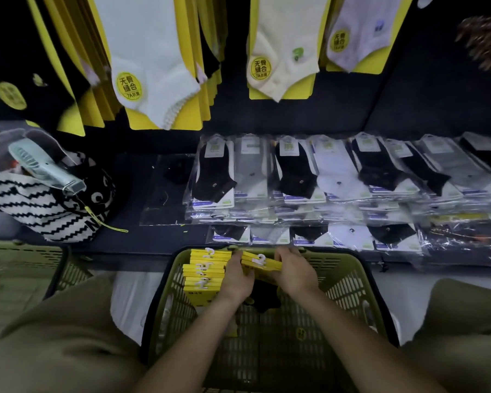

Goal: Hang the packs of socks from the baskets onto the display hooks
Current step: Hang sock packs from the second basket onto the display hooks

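both hands gripping one yellow card-backed sock pack (262, 264) between them, left hand (237, 275) clutching its near end, right hand (294, 269) pinching the far end, hovering over the olive plastic basket (349, 282)

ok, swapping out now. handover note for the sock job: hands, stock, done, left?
Left hand and right hand: both grip one bundle of yellow packs over the green basket.
Stock: a stack of yellow packs stands in that basket's far left corner. A second basket sits to the left, contents unclear.
Done: hanging packs fill the display above; their hooks are out of view.
Left: hang the held bundle, then the stack.
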A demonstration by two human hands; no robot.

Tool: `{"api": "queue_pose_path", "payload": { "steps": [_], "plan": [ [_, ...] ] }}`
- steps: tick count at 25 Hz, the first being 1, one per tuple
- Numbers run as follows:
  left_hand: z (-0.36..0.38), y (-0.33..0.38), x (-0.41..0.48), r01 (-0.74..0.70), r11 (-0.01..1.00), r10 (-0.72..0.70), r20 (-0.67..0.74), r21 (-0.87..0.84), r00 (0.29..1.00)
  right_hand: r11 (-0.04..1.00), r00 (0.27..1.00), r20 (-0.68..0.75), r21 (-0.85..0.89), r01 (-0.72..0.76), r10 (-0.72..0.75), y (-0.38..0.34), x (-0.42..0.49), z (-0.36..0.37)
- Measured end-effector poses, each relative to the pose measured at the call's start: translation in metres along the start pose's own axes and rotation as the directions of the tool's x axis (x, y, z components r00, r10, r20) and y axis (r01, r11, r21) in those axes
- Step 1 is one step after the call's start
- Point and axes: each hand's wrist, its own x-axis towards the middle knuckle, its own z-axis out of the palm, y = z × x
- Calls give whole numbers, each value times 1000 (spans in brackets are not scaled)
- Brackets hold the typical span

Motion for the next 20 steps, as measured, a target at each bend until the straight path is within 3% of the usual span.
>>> {"api": "queue_pose_path", "payload": {
  "steps": [5, 8, 12, 15, 18, 20],
  "plan": [
    [-1, 6, -4, -68, 991, 66, 27, 111, 997, 999, 995, 85, -13, 53, -51, 7, -6, -23],
    [-9, 17, -6, -177, 979, 179, -17, 104, 984, 990, 987, 83, 59, 130, -135, 5, -4, -55],
    [-29, 39, -23, -182, 966, 196, 59, -185, 979, 949, 964, 46, 194, 247, -260, -9, -10, -95],
    [-40, 66, -34, -224, 936, 256, 88, -270, 963, 914, 948, 6, 268, 304, -317, -26, -16, -131],
    [-61, 105, -43, -325, 861, 366, 32, -392, 930, 767, 956, -102, 576, 284, -276, -45, -19, -169],
    [-75, 133, -50, -381, 822, 421, -1, -423, 907, 683, 962, -180, 678, 271, -203, -58, -23, -189]
  ]
}}
